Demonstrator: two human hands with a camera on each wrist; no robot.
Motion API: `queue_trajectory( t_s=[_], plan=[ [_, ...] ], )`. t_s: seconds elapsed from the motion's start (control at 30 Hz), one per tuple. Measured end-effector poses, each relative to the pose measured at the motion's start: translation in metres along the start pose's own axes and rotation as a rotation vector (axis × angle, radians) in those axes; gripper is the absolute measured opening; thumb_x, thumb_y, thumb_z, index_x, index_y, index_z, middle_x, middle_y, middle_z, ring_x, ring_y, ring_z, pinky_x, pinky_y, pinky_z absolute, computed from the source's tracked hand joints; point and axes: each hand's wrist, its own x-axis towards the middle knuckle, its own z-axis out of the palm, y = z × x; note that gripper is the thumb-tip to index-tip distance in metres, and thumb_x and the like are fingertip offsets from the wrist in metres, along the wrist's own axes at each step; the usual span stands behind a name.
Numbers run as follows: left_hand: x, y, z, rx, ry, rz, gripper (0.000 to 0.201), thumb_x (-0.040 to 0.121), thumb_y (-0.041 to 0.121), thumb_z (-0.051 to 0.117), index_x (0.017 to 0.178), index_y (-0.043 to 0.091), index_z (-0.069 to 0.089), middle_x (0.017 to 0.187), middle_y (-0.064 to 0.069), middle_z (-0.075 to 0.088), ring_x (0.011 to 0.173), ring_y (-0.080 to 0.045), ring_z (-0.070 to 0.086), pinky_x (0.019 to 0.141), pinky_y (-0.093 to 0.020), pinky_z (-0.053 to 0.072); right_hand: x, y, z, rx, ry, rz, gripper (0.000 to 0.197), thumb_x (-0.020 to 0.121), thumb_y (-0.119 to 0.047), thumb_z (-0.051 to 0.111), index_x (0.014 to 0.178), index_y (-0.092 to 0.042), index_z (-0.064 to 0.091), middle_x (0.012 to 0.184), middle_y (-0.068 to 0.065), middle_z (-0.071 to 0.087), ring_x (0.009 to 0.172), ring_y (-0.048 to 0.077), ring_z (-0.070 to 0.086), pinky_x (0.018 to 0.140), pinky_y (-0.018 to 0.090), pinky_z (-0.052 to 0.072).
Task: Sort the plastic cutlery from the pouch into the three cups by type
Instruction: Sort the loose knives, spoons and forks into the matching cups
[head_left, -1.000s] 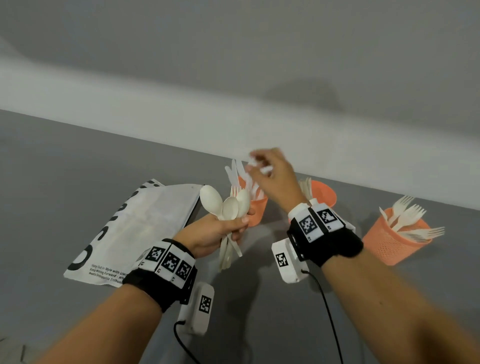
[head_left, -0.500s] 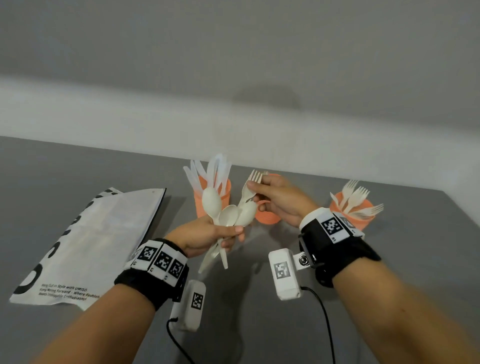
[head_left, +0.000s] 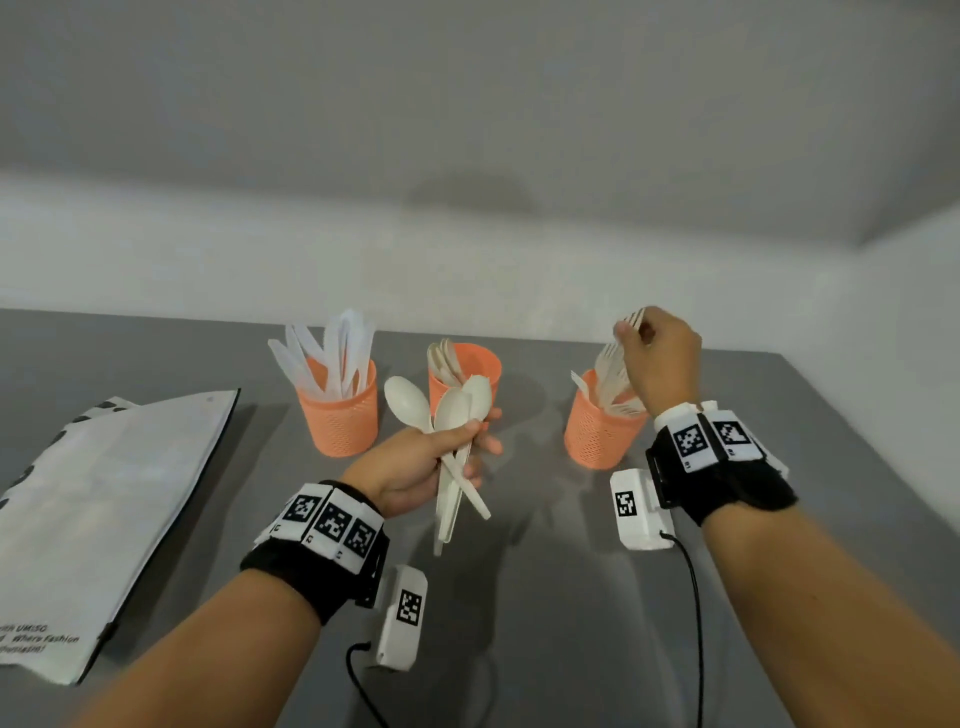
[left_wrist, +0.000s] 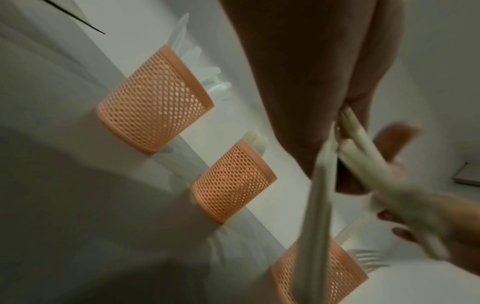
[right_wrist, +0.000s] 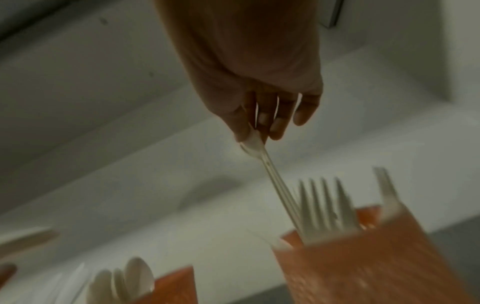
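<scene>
- three orange mesh cups stand in a row on the grey table (head_left: 545, 597): the knife cup (head_left: 340, 415) at left, the spoon cup (head_left: 483, 364) in the middle, the fork cup (head_left: 597, 436) at right.
- the right hand (head_left: 660, 358) is above the fork cup, thumb and fingers pinched on the head of a fork (right_wrist: 270, 166); its handle points down into the cup among the forks already there.
- the left hand (head_left: 415, 467) is clamped round a bundle of spoons (head_left: 457, 415), bowls up, handles fanning out below the fist, near the spoon cup.
- the pouch (head_left: 104, 509) lies flat at the far left; whether anything is left inside cannot be told.
- risk: the fork cup is crowded, so the handle may catch on the tines of another fork and stay propped high, or tip out when released.
- risk: the cup looks light; a sideways push from the hand could knock it over.
- risk: the spoon handles splay loosely, though the wrist view is blurred, so one might slip free if the grip eases.
</scene>
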Motion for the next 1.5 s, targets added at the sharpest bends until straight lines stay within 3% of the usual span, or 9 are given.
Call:
queue_trajectory(
  t_s=[0.17, 0.27, 0.5, 0.63, 0.77, 0.93, 1.23, 1.37, 1.5],
  plan=[
    [0.004, -0.004, 0.01, 0.02, -0.005, 0.028, 0.006, 0.093, -0.001, 0.044, 0.093, 0.002, 0.049, 0.064, -0.001, 0.065, 0.038, -0.004, 0.037, 0.047, -0.02, 0.044, -0.013, 0.019, 0.013, -0.235, -0.178, 0.065, 0.034, 0.085, -0.019, 0.059, 0.117, -0.007, 0.058, 0.114, 0.017, 0.061, 0.109, 0.034, 0.051, 0.091, 0.036, 0.038],
    [0.007, -0.006, 0.014, -0.02, 0.046, 0.024, 0.009, 0.093, -0.001, 0.042, 0.092, 0.004, 0.049, 0.076, -0.01, 0.072, 0.041, -0.01, 0.05, 0.049, -0.024, 0.049, -0.023, -0.003, 0.013, 0.047, -0.067, -0.148, 0.03, 0.082, -0.008, 0.062, 0.111, -0.004, 0.061, 0.104, 0.017, 0.057, 0.098, 0.028, 0.052, 0.088, 0.029, 0.037],
    [0.013, -0.002, 0.025, -0.055, -0.017, -0.07, 0.03, 0.095, 0.003, 0.028, 0.097, 0.003, 0.058, 0.085, -0.012, 0.074, 0.064, -0.02, 0.071, 0.062, -0.031, 0.059, -0.063, -0.039, 0.017, 0.567, -0.987, 0.099, 0.015, 0.091, -0.016, 0.055, 0.08, -0.013, 0.063, 0.068, -0.001, 0.053, 0.063, 0.003, 0.052, 0.064, 0.012, 0.042],
    [0.016, -0.004, 0.029, -0.044, -0.027, -0.099, 0.031, 0.095, 0.003, 0.028, 0.102, 0.002, 0.059, 0.09, -0.014, 0.073, 0.076, -0.025, 0.072, 0.069, -0.035, 0.059, -0.068, -0.039, 0.015, 0.52, -0.865, 0.138, 0.018, 0.091, -0.011, 0.051, 0.077, -0.006, 0.061, 0.065, 0.0, 0.051, 0.058, 0.005, 0.05, 0.061, 0.013, 0.042],
    [0.027, -0.008, 0.029, -0.047, 0.09, -0.045, 0.025, 0.097, 0.005, 0.036, 0.09, 0.004, 0.06, 0.094, -0.015, 0.071, 0.083, -0.024, 0.071, 0.082, -0.042, 0.054, -0.047, -0.032, 0.013, 0.412, -0.368, 0.079, 0.016, 0.089, -0.006, 0.046, 0.076, -0.007, 0.056, 0.067, 0.004, 0.053, 0.067, 0.019, 0.05, 0.068, 0.031, 0.041],
    [0.031, -0.013, 0.028, 0.055, 0.243, 0.037, 0.013, 0.095, 0.012, 0.049, 0.084, 0.01, 0.055, 0.052, -0.001, 0.05, 0.04, -0.009, 0.046, 0.049, -0.025, 0.05, 0.002, -0.003, -0.016, 0.288, 0.157, -0.012, 0.012, 0.09, -0.005, 0.046, 0.09, -0.003, 0.058, 0.087, 0.014, 0.061, 0.078, 0.028, 0.057, 0.07, 0.032, 0.043],
    [0.031, -0.013, 0.031, 0.231, 0.275, 0.183, 0.02, 0.084, 0.002, 0.063, 0.073, 0.013, 0.051, 0.058, -0.001, 0.035, 0.042, -0.007, 0.033, 0.044, -0.02, 0.036, -0.033, 0.003, 0.004, 0.211, -0.08, -0.139, 0.039, 0.087, -0.02, 0.061, 0.124, -0.011, 0.052, 0.112, 0.009, 0.057, 0.106, 0.017, 0.045, 0.087, 0.015, 0.03],
    [0.031, -0.01, 0.042, 0.436, 0.287, 0.271, 0.022, 0.081, -0.001, 0.06, 0.07, 0.016, 0.051, 0.061, 0.006, 0.048, 0.054, -0.008, 0.044, 0.049, -0.019, 0.039, -0.078, -0.05, 0.016, 0.519, -0.613, -0.01, 0.089, 0.072, -0.031, 0.077, 0.142, -0.025, 0.024, 0.121, -0.004, 0.051, 0.111, 0.005, 0.049, 0.084, 0.005, 0.036],
    [0.025, -0.009, 0.057, 0.708, 0.46, 0.475, 0.019, 0.097, 0.009, 0.039, 0.084, 0.014, 0.051, 0.074, 0.008, 0.059, 0.066, 0.006, 0.058, 0.067, -0.009, 0.044, -0.098, -0.071, 0.045, 0.687, -0.578, 0.145, 0.059, 0.086, -0.017, 0.062, 0.137, -0.019, 0.031, 0.122, -0.004, 0.05, 0.111, 0.007, 0.05, 0.081, 0.002, 0.038]
  ],
)
